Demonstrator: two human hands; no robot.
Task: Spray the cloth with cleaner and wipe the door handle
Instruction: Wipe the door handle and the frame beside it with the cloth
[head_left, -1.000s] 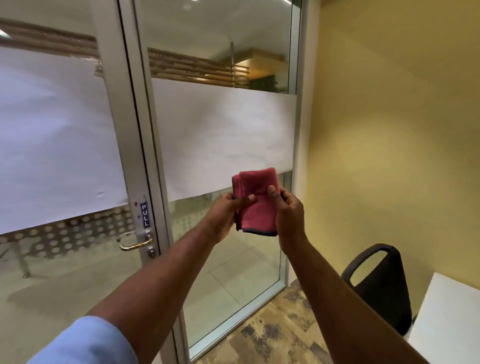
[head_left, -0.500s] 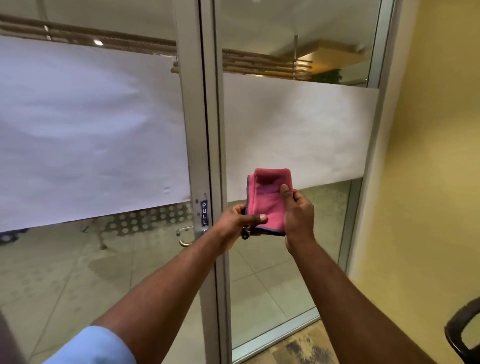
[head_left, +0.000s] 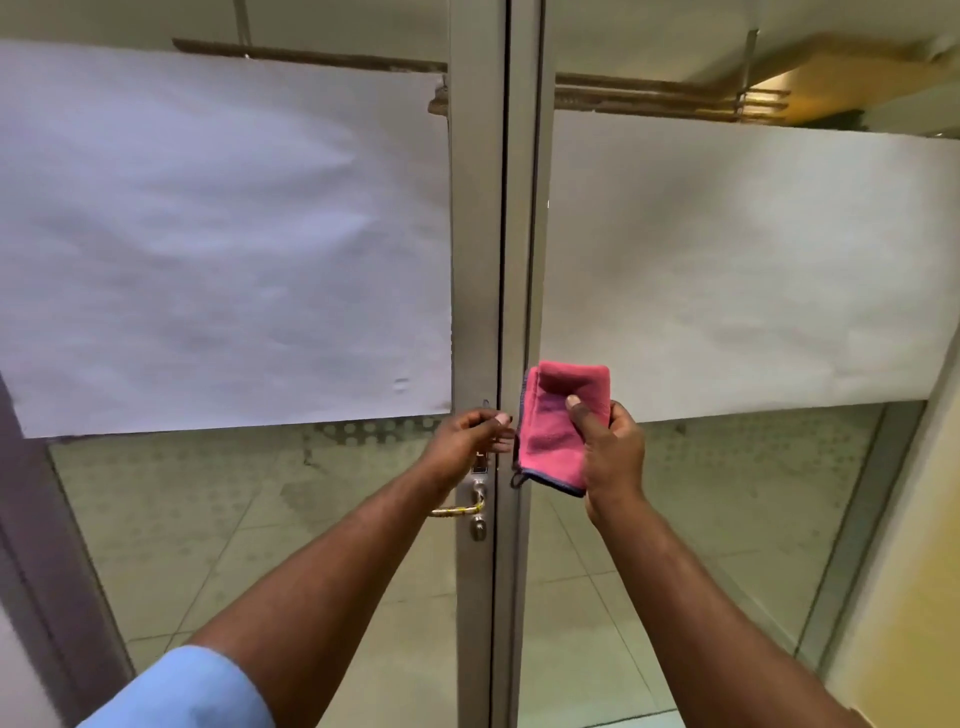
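Observation:
A folded pink cloth (head_left: 550, 431) with a dark hem stands upright in front of the door seam, pinched by my right hand (head_left: 608, 452), thumb on its front. My left hand (head_left: 467, 441) hovers just left of it. Its curled fingertips reach the cloth's left edge, and I cannot tell whether they grip it. The brass lever door handle (head_left: 457, 510) sticks out leftward from the metal door stile (head_left: 475, 260), just below my left hand and partly behind my left wrist. No spray bottle is in view.
A glass double door fills the view, with white paper sheets (head_left: 223, 234) covering the upper panes. A keyhole (head_left: 478, 529) sits under the handle. A yellow wall (head_left: 914, 597) stands at the right.
The view has swung right-to-left so the door seam is now centred. My left hand has slipped off the cloth's lower corner to its left edge; my right hand keeps the cloth.

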